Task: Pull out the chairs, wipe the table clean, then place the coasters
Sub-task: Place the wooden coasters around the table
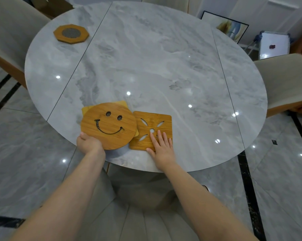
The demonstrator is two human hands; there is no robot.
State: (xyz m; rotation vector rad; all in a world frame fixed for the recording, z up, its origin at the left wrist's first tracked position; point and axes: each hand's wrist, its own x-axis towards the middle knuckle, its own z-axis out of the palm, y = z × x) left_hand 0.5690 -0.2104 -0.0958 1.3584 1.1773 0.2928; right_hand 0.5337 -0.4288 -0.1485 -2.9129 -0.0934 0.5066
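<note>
A round grey marble table [146, 63] fills the view. At its near edge my left hand [88, 142] grips a round wooden coaster with a smiley face [110, 126], lifted slightly, with a yellow cloth [122, 103] partly hidden under it. Beside it lies a square wooden coaster with a flower cut-out [152, 126]. My right hand [161, 146] rests flat on it with straight fingers. An octagonal wooden coaster with a grey middle [71, 33] lies at the far left of the table.
Pale upholstered chairs stand pulled back at the left [9, 32], the right [284, 80], the far side [166, 2] and just below me [138, 220]. A framed picture [225, 25] and a small whiteboard [273, 45] lean at the back right.
</note>
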